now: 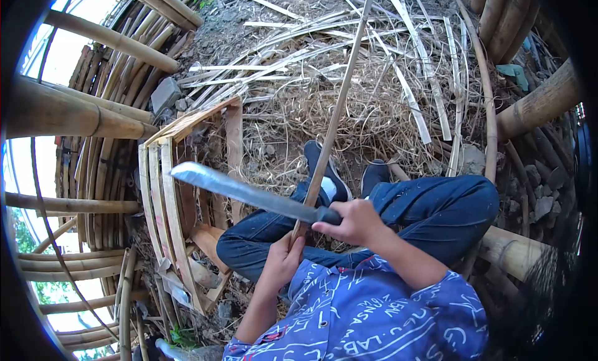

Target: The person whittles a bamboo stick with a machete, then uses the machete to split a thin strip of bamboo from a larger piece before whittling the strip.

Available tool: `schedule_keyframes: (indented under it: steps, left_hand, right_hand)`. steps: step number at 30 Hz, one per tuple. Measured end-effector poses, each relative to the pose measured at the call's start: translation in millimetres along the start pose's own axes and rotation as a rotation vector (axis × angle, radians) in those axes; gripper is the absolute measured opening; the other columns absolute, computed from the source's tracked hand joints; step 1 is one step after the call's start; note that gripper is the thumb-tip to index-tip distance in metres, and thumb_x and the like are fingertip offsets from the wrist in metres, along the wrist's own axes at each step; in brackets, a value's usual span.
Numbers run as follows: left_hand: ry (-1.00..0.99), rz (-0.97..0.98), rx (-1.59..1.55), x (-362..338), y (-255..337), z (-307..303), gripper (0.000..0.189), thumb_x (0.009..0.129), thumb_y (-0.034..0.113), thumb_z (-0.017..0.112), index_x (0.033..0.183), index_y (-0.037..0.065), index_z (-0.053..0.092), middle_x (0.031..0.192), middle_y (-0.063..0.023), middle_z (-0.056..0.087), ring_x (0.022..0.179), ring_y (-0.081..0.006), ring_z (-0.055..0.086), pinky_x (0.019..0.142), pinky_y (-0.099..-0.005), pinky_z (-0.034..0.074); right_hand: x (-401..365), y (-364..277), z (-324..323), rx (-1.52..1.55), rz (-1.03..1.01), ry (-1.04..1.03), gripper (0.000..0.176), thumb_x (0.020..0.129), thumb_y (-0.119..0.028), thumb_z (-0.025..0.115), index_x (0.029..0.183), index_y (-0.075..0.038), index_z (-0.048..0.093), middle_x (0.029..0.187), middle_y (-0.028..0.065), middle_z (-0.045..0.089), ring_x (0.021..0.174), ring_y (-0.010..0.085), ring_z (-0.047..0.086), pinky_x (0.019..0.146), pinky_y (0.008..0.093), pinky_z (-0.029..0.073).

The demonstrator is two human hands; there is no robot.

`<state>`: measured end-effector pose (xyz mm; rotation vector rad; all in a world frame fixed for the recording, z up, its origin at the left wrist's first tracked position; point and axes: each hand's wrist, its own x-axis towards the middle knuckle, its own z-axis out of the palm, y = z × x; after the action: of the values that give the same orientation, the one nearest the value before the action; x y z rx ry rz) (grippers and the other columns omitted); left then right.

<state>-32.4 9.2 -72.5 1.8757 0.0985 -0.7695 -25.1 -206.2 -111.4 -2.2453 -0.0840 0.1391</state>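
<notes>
My right hand [352,221] grips the dark handle of a long machete [240,190]; its grey blade points left and slightly up, crossing in front of a thin bamboo strip [336,115]. My left hand [281,259] holds the lower end of that strip, which rises steeply up and to the right past the top of the view. The blade meets the strip just above my left hand. I am seated with my knees bent, in blue jeans [436,211] and dark shoes [327,174].
A wooden crate frame [180,205] stands at my left. Thick bamboo poles [75,115] line the left side and upper right. Split bamboo strips and shavings [374,81] litter the ground ahead. One thick pole [511,252] lies under my right leg.
</notes>
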Motion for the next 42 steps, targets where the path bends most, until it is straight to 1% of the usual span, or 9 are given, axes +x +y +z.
schedule_keyframes:
  steps: [2, 4, 5, 14, 24, 32, 35, 39, 42]
  left_hand:
    - [0.031, 0.011, 0.122, 3, 1, 1, 0.023, 0.101, 0.019, 0.048, 0.087, 0.002, 0.055, 0.066, -0.0003, 0.050, 0.060, -0.0057, 0.045, 0.053, -0.0255, 0.039]
    - [0.157, 0.090, 0.355, 5, 4, 4, 0.022, 0.099, 0.015, 0.047, 0.098, -0.004, 0.059, 0.073, -0.0217, 0.062, 0.069, -0.0385, 0.063, 0.062, -0.0419, 0.045]
    - [0.158, 0.081, 0.391, 3, 12, 5, 0.023, 0.097, 0.015, 0.046, 0.099, -0.004, 0.059, 0.082, -0.0305, 0.062, 0.083, -0.0495, 0.059, 0.068, -0.0508, 0.046]
    - [0.196, 0.052, 0.655, 1, 9, 16, 0.022, 0.098, 0.018, 0.047, 0.095, -0.002, 0.055, 0.080, -0.0297, 0.061, 0.082, -0.0488, 0.059, 0.069, -0.0560, 0.043]
    - [0.185, 0.078, 0.706, -9, 16, 2, 0.023, 0.099, 0.019, 0.046, 0.089, -0.001, 0.051, 0.073, -0.0288, 0.060, 0.074, -0.0487, 0.059, 0.065, -0.0566, 0.044]
    - [0.211, 0.133, 0.789, 2, 25, 3, 0.022, 0.098, 0.018, 0.047, 0.087, -0.001, 0.050, 0.073, -0.0282, 0.058, 0.076, -0.0489, 0.057, 0.065, -0.0562, 0.041]
    - [0.249, 0.065, 0.802, -6, 34, 0, 0.023, 0.098, 0.018, 0.046, 0.086, -0.001, 0.051, 0.073, -0.0280, 0.058, 0.076, -0.0488, 0.058, 0.065, -0.0559, 0.042]
    - [0.234, -0.054, 0.800, -29, 22, -9, 0.021, 0.098, 0.018, 0.047, 0.088, 0.000, 0.051, 0.073, -0.0278, 0.058, 0.076, -0.0486, 0.058, 0.065, -0.0558, 0.042]
    - [0.222, 0.001, 0.757, -25, 14, -3, 0.019, 0.098, 0.018, 0.048, 0.090, 0.001, 0.051, 0.072, -0.0274, 0.058, 0.075, -0.0485, 0.057, 0.064, -0.0561, 0.041]
  right_hand:
    - [-3, -6, 14, 0.018, 0.023, -0.052, 0.065, 0.077, -0.071, 0.061, 0.065, -0.007, 0.065, 0.058, 0.0181, 0.062, 0.058, 0.0373, 0.065, 0.057, 0.0458, 0.052]
    - [-6, -5, 19, 0.031, 0.046, -0.103, 0.067, 0.077, -0.072, 0.060, 0.064, -0.007, 0.064, 0.058, 0.0184, 0.062, 0.058, 0.0376, 0.065, 0.057, 0.0461, 0.052]
    - [-5, -3, 18, 0.005, 0.051, -0.113, 0.068, 0.077, -0.073, 0.059, 0.064, -0.006, 0.064, 0.058, 0.0185, 0.062, 0.058, 0.0377, 0.065, 0.057, 0.0463, 0.052]
    - [1, 13, 19, -0.054, 0.081, -0.101, 0.067, 0.079, -0.071, 0.058, 0.063, -0.007, 0.063, 0.058, 0.0179, 0.062, 0.059, 0.0381, 0.064, 0.058, 0.0467, 0.051]
    - [28, 75, -29, -0.055, 0.418, 0.097, 0.064, 0.083, -0.065, 0.058, 0.077, -0.002, 0.070, 0.070, 0.0219, 0.066, 0.070, 0.0393, 0.067, 0.064, 0.0488, 0.052]
    - [-13, -7, 18, -0.010, 0.055, -0.115, 0.063, 0.080, -0.066, 0.062, 0.072, -0.004, 0.064, 0.064, 0.0210, 0.063, 0.064, 0.0408, 0.065, 0.059, 0.0471, 0.051]
    - [5, 6, 28, -0.071, 0.041, -0.024, 0.070, 0.082, -0.071, 0.054, 0.069, -0.003, 0.065, 0.066, 0.0204, 0.066, 0.064, 0.0382, 0.067, 0.060, 0.0484, 0.053]
    - [49, 73, -19, -0.143, 0.448, 0.052, 0.070, 0.084, -0.070, 0.052, 0.077, -0.003, 0.070, 0.072, 0.0210, 0.068, 0.074, 0.0379, 0.069, 0.066, 0.0479, 0.053]
    - [47, 86, -33, -0.085, 0.469, 0.085, 0.066, 0.084, -0.066, 0.055, 0.074, -0.003, 0.070, 0.067, 0.0202, 0.066, 0.068, 0.0380, 0.068, 0.065, 0.0473, 0.052]
